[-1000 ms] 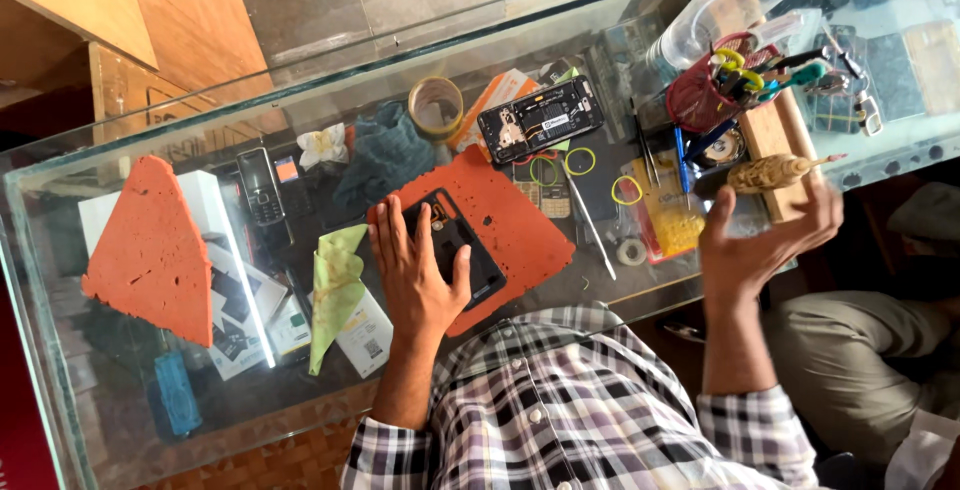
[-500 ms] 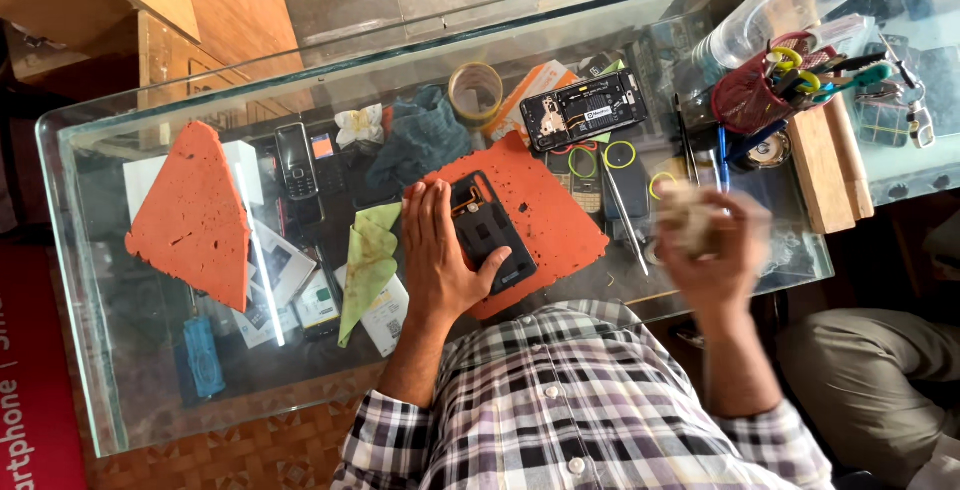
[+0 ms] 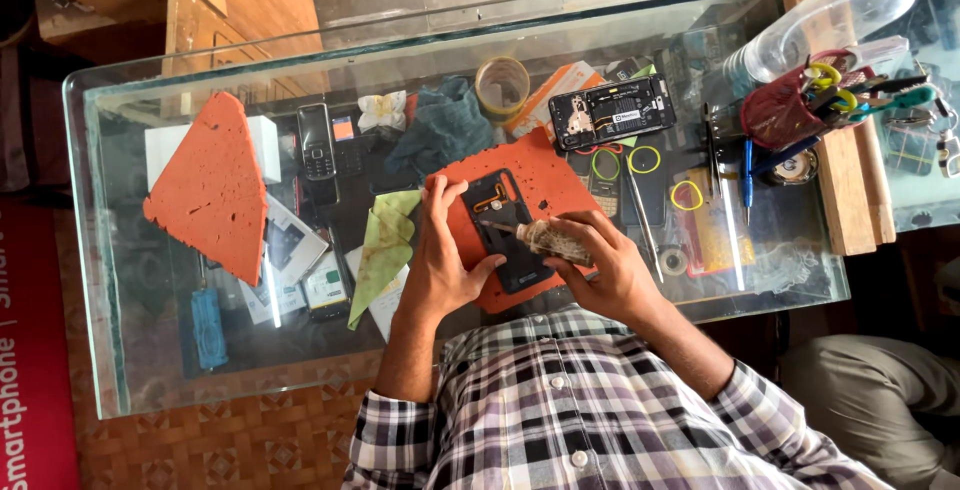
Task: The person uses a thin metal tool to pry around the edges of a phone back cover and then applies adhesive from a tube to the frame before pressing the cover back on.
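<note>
The phone (image 3: 505, 230), black and opened with its back up, lies on an orange mat (image 3: 545, 175) at the centre of the frame, close to the near edge of the glass table (image 3: 150, 370). The left hand (image 3: 445, 260) lies on the phone's left edge, fingers spread and thumb hooked round its lower end, pinning it flat. The right hand (image 3: 605, 270) is closed round a small bottle (image 3: 545, 240), whose thin tip touches the phone's upper half. Just left of the mat lies a green cloth (image 3: 385, 245); a second orange mat (image 3: 210, 185), triangular, sits well apart at left. Above the mat are a tape roll (image 3: 502, 87) and another opened phone (image 3: 610, 110). A red tool cup (image 3: 785, 110) crowds the upper right. The open room lies at the lower left of the table; to the right, small tools and rings fill the way.
</note>
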